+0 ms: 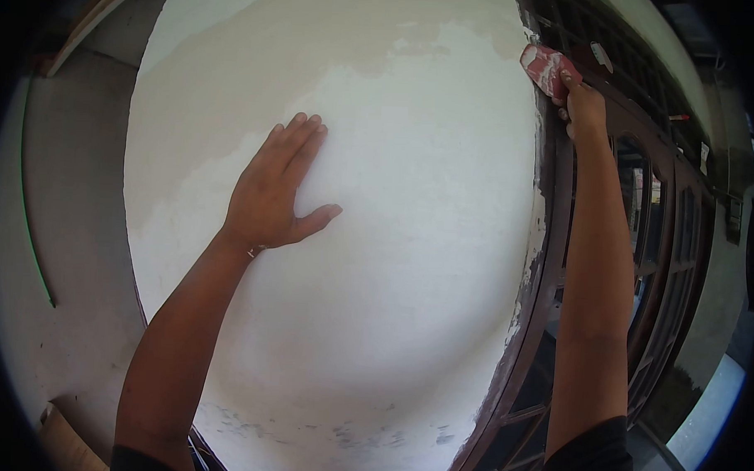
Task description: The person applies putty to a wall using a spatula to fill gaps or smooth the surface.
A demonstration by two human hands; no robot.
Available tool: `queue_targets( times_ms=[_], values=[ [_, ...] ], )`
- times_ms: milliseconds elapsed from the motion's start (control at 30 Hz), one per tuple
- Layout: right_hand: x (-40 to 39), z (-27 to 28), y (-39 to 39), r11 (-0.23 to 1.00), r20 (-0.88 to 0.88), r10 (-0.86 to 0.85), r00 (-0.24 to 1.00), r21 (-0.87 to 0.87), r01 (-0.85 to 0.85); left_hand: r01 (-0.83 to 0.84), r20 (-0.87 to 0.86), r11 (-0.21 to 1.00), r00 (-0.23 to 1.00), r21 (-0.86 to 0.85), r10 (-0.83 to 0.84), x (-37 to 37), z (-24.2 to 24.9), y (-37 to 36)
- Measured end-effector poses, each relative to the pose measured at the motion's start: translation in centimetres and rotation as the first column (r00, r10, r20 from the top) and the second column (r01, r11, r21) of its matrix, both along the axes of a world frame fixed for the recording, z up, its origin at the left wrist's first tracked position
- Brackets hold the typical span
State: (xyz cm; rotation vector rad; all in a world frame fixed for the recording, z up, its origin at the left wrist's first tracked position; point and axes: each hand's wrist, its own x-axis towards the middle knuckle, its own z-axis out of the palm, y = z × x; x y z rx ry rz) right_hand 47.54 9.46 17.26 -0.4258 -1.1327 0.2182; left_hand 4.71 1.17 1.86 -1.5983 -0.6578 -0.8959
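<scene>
My left hand is spread against the white wall, fingers stretched upward and thumb out to the side. A thin bracelet circles that wrist. High on the right, my right hand grips a flat red piece streaked with white at the wall's right edge, beside the dark door frame. The wall has a beige, uncoated-looking patch along its upper left. Grey smudges mark its lower part, and the right edge is rough with chipped white material.
Dark wooden doors with glass panes stand close by my right arm. A green line runs down the grey surface at left. Low on the left is a brown board.
</scene>
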Motion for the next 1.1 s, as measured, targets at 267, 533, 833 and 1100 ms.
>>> queue_targets(
  times_ms=[267,533,833,1100],
  values=[
    [-3.6,-1.1,-3.7,0.626,-0.135,-0.612,0.779,0.518,0.582,0.022,0.006,1.0,1.0,-0.013,-0.022,0.0,-0.1,0.0],
    [-4.1,-3.8,1.8,0.189,0.004,-0.968,0.249,0.665,0.723,-0.008,-0.005,1.0,1.0,0.01,0.008,-0.1,-0.1,0.0],
    [-6.0,-10.1,-4.1,0.205,0.091,-0.976,0.199,0.703,0.681,0.012,-0.002,1.0,1.0,0.004,-0.012,0.0,0.0,-0.1],
    [-8.8,-15.6,-8.3,0.879,0.341,-0.46,0.82,0.307,0.365,0.045,0.047,0.999,0.998,-0.025,-0.044,0.0,0.1,0.1]
  ],
)
